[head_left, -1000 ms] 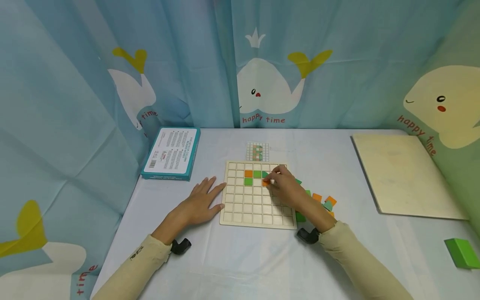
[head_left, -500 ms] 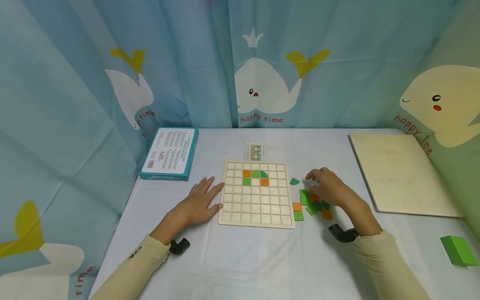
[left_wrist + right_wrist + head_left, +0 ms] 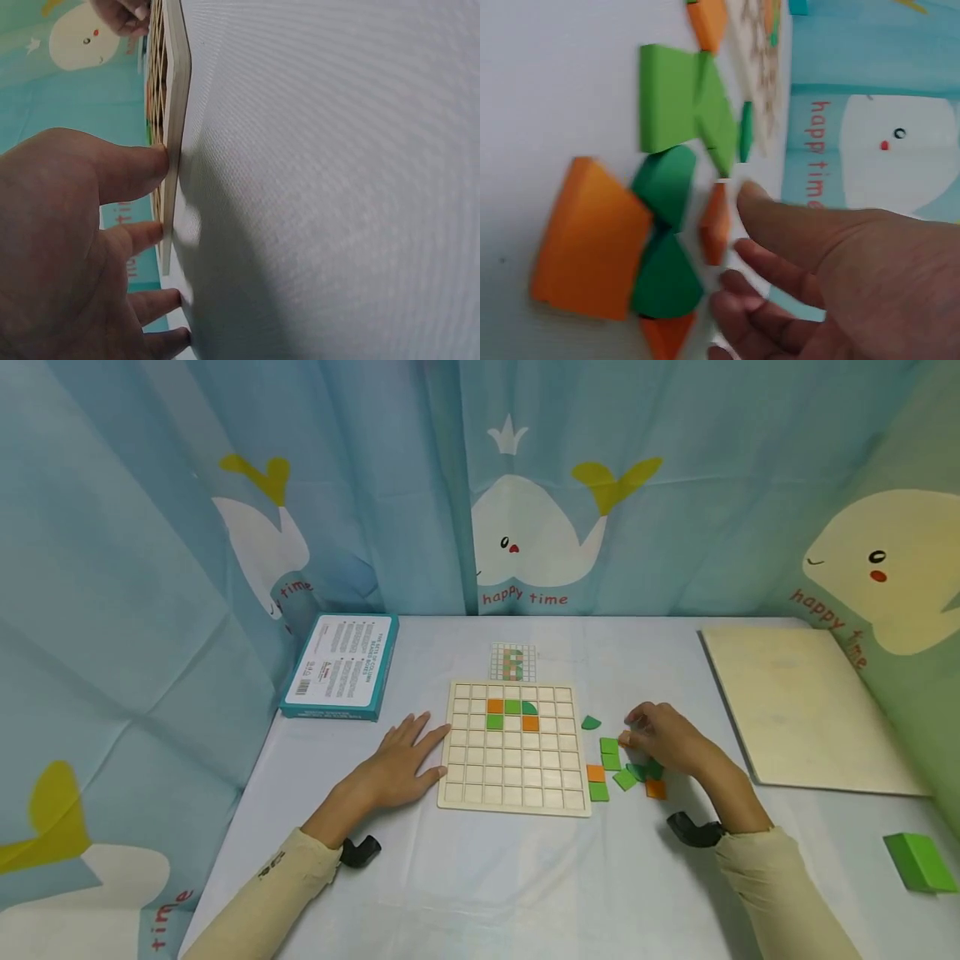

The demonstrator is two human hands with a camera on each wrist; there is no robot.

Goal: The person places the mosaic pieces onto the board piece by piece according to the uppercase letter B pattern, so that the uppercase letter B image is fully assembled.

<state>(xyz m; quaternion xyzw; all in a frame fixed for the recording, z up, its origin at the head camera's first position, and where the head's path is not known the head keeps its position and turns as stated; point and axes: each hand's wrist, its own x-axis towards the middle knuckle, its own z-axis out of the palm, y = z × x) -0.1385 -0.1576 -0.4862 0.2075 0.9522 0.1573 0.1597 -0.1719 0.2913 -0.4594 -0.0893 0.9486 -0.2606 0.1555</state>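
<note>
A pale wooden grid board point(image 3: 512, 777) lies mid-table with orange, green and dark green tiles set in its upper cells. My left hand point(image 3: 408, 764) lies spread on the table at its left side; in the left wrist view the thumb and a finger point(image 3: 131, 236) touch the board's edge. Right of the board, my right hand point(image 3: 663, 739) is over loose tiles. Its thumb and fingertips are beside an orange tile point(image 3: 715, 225), and the right wrist view shows them apart, blurred. Green square tiles point(image 3: 610, 754), a dark green quarter-round tile point(image 3: 591, 722) and another orange tile point(image 3: 656, 789) lie around it.
A small pattern card point(image 3: 513, 662) lies behind the board. At the back left lies a teal and white box point(image 3: 341, 664). A flat wooden panel point(image 3: 810, 710) occupies the right side, with a green block point(image 3: 920, 862) nearer the front. Whale-print curtains point(image 3: 420, 510) surround the table.
My right hand has left an orange tile in the board and moved right to the loose tiles. One loose orange tile has shifted slightly away from me. My left hand stays put.
</note>
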